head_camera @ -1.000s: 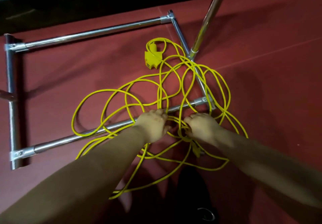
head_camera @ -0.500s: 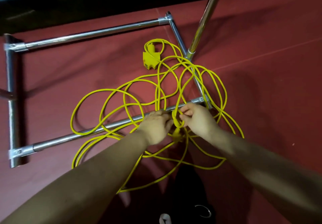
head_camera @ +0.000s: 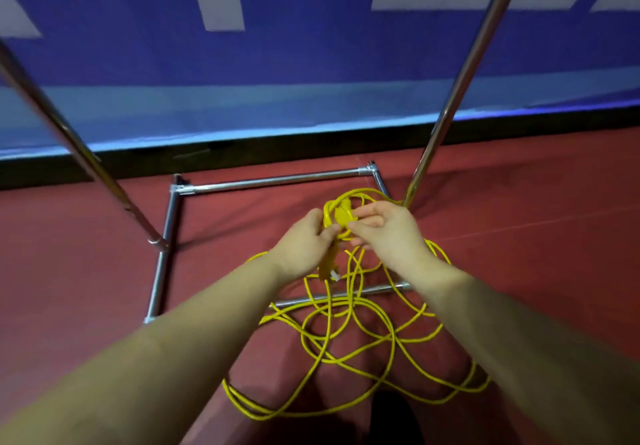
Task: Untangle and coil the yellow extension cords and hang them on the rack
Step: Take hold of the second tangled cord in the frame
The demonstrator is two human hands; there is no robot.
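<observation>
Arms: two bare forearms, uncovered from the lower frame edge to the wrists; no sleeve edge shows.
Left hands entry: bare left hand (head_camera: 304, 244), nothing worn on its fingers or wrist.
Right hands entry: bare right hand (head_camera: 388, 233), likewise bare at fingers and wrist.
Lower body: a dark shape at the bottom edge, too dim to tell.

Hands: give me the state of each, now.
Left hand: grips a bunch of yellow cord.
Right hand: fingers pinch the same bunch from the other side.
</observation>
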